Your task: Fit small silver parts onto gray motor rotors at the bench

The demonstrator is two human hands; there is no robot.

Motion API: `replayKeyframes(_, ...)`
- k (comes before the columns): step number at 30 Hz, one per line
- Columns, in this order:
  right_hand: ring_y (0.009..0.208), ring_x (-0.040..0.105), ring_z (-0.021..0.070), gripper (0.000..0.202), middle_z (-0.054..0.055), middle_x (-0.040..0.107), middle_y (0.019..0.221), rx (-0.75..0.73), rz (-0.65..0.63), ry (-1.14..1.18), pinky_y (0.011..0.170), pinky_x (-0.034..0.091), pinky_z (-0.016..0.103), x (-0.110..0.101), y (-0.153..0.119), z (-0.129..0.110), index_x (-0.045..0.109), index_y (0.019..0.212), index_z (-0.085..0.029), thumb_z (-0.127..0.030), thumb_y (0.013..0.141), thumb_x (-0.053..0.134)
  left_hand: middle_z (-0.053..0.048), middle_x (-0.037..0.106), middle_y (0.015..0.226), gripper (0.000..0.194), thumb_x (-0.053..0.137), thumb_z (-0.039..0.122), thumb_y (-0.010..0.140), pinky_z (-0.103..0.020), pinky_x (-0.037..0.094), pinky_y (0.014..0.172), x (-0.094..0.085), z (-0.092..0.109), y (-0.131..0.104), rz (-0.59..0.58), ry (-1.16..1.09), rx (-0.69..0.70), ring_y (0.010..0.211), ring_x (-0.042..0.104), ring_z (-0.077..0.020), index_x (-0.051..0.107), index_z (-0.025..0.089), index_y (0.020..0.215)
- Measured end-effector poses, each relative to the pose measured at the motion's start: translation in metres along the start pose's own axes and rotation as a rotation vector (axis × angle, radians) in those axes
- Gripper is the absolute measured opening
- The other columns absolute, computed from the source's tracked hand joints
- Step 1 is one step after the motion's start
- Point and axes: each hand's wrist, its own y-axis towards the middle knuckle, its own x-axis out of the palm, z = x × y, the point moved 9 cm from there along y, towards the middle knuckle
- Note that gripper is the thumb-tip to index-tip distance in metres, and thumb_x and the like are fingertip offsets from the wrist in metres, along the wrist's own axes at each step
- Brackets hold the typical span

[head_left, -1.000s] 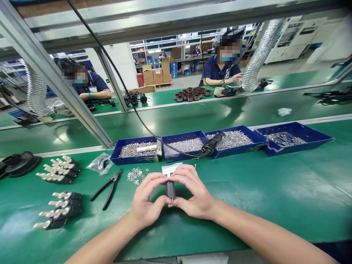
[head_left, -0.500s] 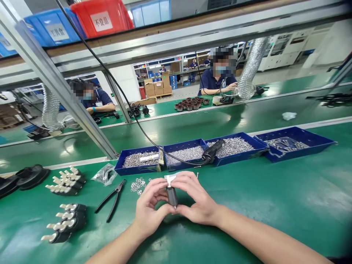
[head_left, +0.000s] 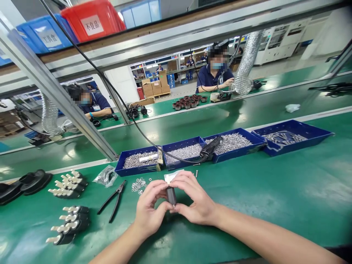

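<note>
A small dark grey cylinder (head_left: 171, 196) with a pale tip at its lower end is held between both hands over the green bench. My left hand (head_left: 148, 211) closes on it from the left, fingertips at its top and thumb at its lower end. My right hand (head_left: 196, 200) grips it the same way from the right. Just behind the fingertips lies a white slip or packet (head_left: 171, 177), partly hidden. To the left are several small metal rings (head_left: 138, 186) and black-handled pliers (head_left: 117, 200) with the handles spread. A loose screw (head_left: 196, 173) lies beyond my right hand.
Blue trays (head_left: 140, 169) of metal fasteners line the back of the bench. A black corded tool (head_left: 210, 149) rests across them. Black parts with pale tabs (head_left: 73, 222) stand in groups at left. A metal post (head_left: 82, 113) rises at back left. Co-workers sit across the line.
The view has shifted slightly, so the bench items at left appear a little further right. Both hands keep their hold on the cylinder, which has barely moved.
</note>
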Motion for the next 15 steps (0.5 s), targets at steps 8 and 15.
replayKeyframes(8,0.138,0.046,0.0289,0.077,0.011,0.057,0.145,-0.003,-0.077,-0.248,0.116,0.043,0.042,0.009,-0.008,0.014,0.048,0.151,-0.021,-0.048,0.09,0.085,-0.017,0.062,0.137,0.109,0.099,0.016,0.07,-0.027,0.061,0.08,0.013,-0.045,-0.001,0.001,-0.585,-0.406,0.094,0.068,-0.0153,0.043,0.03,0.162)
replayKeyframes(15,0.131,0.058,0.0263,0.057,0.009,0.062,0.141,-0.088,-0.009,-0.399,0.094,0.06,0.032,-0.006,-0.022,0.039,0.058,0.143,-0.021,-0.054,0.097,0.07,-0.014,0.064,0.13,0.105,0.081,0.014,0.079,-0.042,0.056,0.1,-0.033,0.004,-0.021,0.003,0.151,-0.35,0.107,0.066,-0.0243,0.031,0.028,0.17)
